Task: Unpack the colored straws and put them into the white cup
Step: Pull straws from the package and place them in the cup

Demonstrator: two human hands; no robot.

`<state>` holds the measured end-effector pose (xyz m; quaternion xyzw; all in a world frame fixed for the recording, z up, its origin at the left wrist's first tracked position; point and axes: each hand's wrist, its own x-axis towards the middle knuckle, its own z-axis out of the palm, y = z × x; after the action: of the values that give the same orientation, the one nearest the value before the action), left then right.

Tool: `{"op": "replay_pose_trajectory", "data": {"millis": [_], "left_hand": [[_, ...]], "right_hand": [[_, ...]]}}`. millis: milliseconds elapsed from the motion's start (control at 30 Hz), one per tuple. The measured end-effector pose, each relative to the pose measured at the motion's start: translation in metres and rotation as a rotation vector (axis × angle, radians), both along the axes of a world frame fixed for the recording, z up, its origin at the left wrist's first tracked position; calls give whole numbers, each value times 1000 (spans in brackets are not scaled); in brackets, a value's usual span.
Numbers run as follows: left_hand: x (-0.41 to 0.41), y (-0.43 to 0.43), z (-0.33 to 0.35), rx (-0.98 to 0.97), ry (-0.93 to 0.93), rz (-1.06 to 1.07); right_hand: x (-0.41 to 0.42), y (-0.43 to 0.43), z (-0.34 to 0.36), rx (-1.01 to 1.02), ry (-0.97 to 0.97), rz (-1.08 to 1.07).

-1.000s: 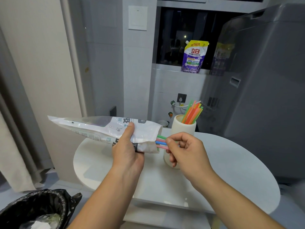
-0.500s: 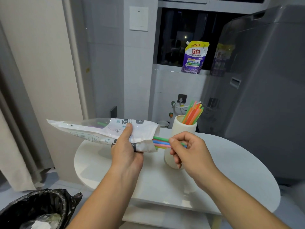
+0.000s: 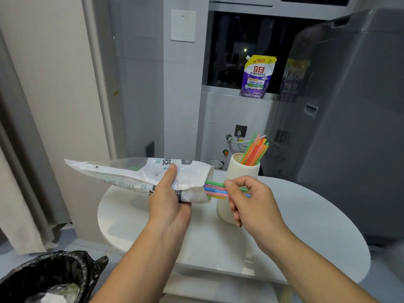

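Note:
My left hand (image 3: 169,201) grips a white printed plastic straw bag (image 3: 135,174), held level above the table with its open mouth pointing right. Several colored straws (image 3: 215,190), green, blue, purple and pink, stick out of that mouth. My right hand (image 3: 251,203) is closed on their free ends, just in front of the white cup (image 3: 239,171). The cup stands upright on the white round table (image 3: 306,226) and holds a bunch of orange, green and pink straws (image 3: 254,150) leaning right.
A bin with a black liner (image 3: 50,276) sits on the floor at lower left. A grey appliance (image 3: 349,106) rises behind the table on the right. A purple detergent pouch (image 3: 258,76) stands on the window ledge. A curtain (image 3: 19,149) hangs at left.
My right hand has drawn the straws further out of the bag toward the right, so more of their length shows. The left hand and bag stay almost in place.

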<state>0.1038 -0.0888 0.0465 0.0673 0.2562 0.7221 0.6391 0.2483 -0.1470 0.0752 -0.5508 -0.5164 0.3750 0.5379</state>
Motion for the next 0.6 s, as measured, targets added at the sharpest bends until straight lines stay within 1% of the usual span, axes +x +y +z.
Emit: {"op": "replay_pose_trajectory", "data": {"millis": [133,267,333,600], "left_hand": [[-2,-2,4,-34,0,13],[1,-4,6,-47,-20,13],[3,-6,8,-50,-28,17],[-4,-3,8,-76,-60,56]], "right_hand": [[10,3,6,26,139,-23],[10,3,5,5,379,-3],[8,3,4,-6,450,-11],[13,6,1,68,380,-101]]}}
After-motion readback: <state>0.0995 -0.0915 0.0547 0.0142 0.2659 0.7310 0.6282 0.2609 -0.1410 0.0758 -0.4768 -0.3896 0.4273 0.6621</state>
